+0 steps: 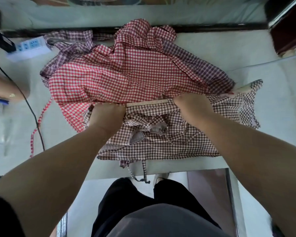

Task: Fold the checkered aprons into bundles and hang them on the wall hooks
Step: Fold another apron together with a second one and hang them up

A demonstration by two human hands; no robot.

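A brown-and-white checkered apron (169, 144) lies crumpled on the near part of the white table (246, 53), its ties hanging over the front edge. My left hand (108, 115) and my right hand (190, 105) both grip its far edge, fingers curled into the cloth along a pale band. Behind it a red-and-white checkered apron (120, 72) is spread out in a heap, one tie trailing off to the left. A purple checkered apron (202, 69) lies partly under the red one, showing at the left and right.
A white power strip (29, 47) sits at the table's back left with a black cable (32, 113) running down the left side. Another person's arm (5, 88) reaches in at the left edge. A dark wooden object (287, 33) stands at the back right.
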